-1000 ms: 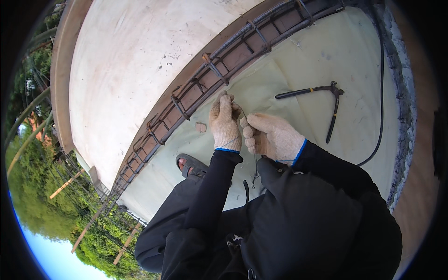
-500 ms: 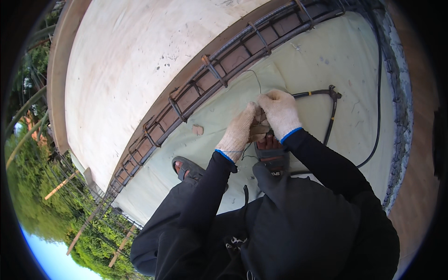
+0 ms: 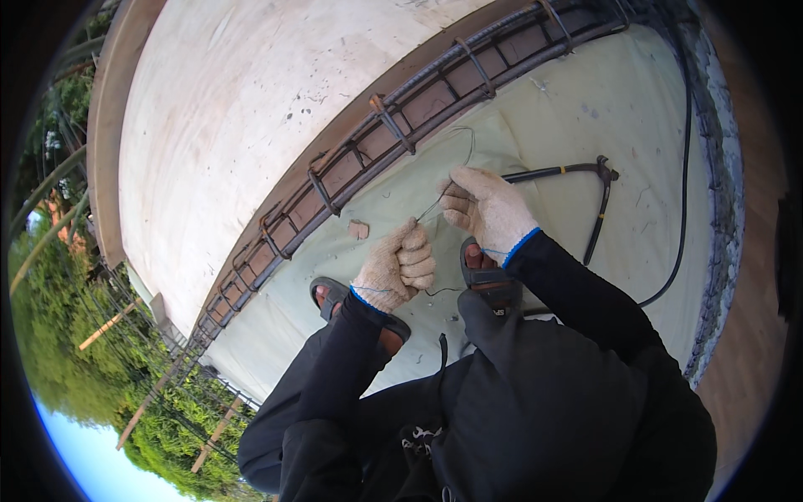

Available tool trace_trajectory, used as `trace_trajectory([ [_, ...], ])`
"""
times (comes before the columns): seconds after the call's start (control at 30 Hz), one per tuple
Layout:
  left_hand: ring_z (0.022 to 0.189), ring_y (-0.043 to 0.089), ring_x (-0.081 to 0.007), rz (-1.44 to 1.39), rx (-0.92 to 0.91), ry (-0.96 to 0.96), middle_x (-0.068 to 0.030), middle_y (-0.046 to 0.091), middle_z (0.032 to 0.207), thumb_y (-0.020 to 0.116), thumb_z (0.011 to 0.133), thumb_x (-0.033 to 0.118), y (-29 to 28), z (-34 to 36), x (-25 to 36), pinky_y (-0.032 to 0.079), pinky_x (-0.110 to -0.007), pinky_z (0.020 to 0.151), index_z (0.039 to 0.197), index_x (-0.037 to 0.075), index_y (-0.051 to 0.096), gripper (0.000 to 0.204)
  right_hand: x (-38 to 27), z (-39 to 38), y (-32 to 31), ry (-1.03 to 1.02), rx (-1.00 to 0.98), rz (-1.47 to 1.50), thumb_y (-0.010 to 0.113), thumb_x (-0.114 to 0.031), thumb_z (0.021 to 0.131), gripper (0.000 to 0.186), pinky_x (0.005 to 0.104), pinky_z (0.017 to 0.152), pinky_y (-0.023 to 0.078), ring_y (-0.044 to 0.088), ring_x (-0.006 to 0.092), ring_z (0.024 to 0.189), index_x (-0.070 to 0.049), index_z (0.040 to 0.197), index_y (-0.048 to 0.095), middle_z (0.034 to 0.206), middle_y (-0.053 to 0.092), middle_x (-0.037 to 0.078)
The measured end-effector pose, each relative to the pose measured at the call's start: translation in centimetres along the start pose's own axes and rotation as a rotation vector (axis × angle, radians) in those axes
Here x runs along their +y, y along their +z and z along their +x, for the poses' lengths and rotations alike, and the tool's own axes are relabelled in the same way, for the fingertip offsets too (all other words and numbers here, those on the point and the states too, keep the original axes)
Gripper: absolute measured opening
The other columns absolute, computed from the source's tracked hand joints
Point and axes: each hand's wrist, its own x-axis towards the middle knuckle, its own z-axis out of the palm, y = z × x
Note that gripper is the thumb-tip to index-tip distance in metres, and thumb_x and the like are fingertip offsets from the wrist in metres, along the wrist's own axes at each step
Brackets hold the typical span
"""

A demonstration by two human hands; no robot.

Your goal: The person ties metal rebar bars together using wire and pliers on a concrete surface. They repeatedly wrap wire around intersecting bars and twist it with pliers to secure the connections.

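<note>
A thin dark tie wire (image 3: 430, 207) stretches across the small gap between my two gloved hands. My left hand (image 3: 396, 268), in a cream knit glove, is closed in a fist around one part of it, with a tail poking out by the heel of the hand. Farther up and to the right, my right hand (image 3: 492, 209) pinches the wire between thumb and curled fingers. A loose loop of the wire rises beyond it toward the steel. Just right of that hand lie black-handled pincers (image 3: 604, 171) with their handles spread.
A rebar cage (image 3: 381, 113) of long bars and stirrups runs diagonally beyond my hands, along a pale panel (image 3: 226, 109). Light green sheeting (image 3: 577, 109) lies under my sandalled feet. A small brown chip (image 3: 358, 229) rests on it. A black cable (image 3: 684, 184) curves along the right.
My hands, together before, have drawn apart. The left came down and leftward, the right slightly left, and the wire now shows taut between them.
</note>
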Motion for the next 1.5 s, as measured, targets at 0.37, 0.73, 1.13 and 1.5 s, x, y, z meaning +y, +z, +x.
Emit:
trace_trajectory([
  [0.37, 0.050, 0.021, -0.0083, -0.261, -0.068, 0.032, 0.0104, 0.023, 0.061, 0.042, 0.121, 0.046, -2.4, 1.2, 0.8, 0.021, -0.028, 0.049, 0.074, 0.023, 0.037, 0.053, 0.0, 3.9, 2.7, 0.004, 0.021, -0.164, 0.078, -0.025, 0.103, 0.027, 0.0300, 0.068, 0.064, 0.074, 0.0142, 0.079, -0.002, 0.115, 0.068, 0.097, 0.076, 0.007],
  [0.73, 0.050, 0.021, -0.0075, -0.255, 0.032, 0.029, 0.0107, 0.023, 0.061, 0.043, 0.120, 0.046, -2.2, 0.4, 0.8, 0.021, -0.028, 0.049, 0.075, 0.022, 0.038, 0.051, 1.3, 3.8, 3.0, 0.016, 0.103, -0.156, 0.079, -0.023, 0.101, 0.027, 0.0299, 0.061, 0.061, 0.075, 0.0167, 0.078, -0.002, 0.114, 0.069, 0.098, 0.076, 0.009],
  [1.13, 0.050, 0.022, -0.0066, -0.451, -0.141, -0.109, 0.0115, 0.023, 0.061, 0.042, 0.121, 0.044, -1.5, 0.5, 1.0, 0.023, -0.027, 0.050, 0.076, 0.023, 0.040, 0.049, -0.2, 3.2, 3.3, 0.043, 0.082, -0.169, 0.075, -0.019, 0.099, 0.021, 0.0282, 0.051, 0.046, 0.058, 0.0108, 0.060, -0.001, 0.096, 0.066, 0.081, 0.064, 0.004],
  [1.5, 0.049, 0.024, -0.0065, -0.277, 0.026, 0.077, 0.0115, 0.025, 0.062, 0.043, 0.120, 0.042, 1.0, 1.6, 1.9, 0.022, -0.027, 0.047, 0.079, 0.023, 0.044, 0.045, -0.5, 5.8, 4.0, 0.044, 0.101, -0.167, 0.073, -0.025, 0.102, 0.020, 0.0278, 0.055, 0.052, 0.064, 0.0113, 0.067, -0.005, 0.100, 0.069, 0.086, 0.068, 0.002],
])
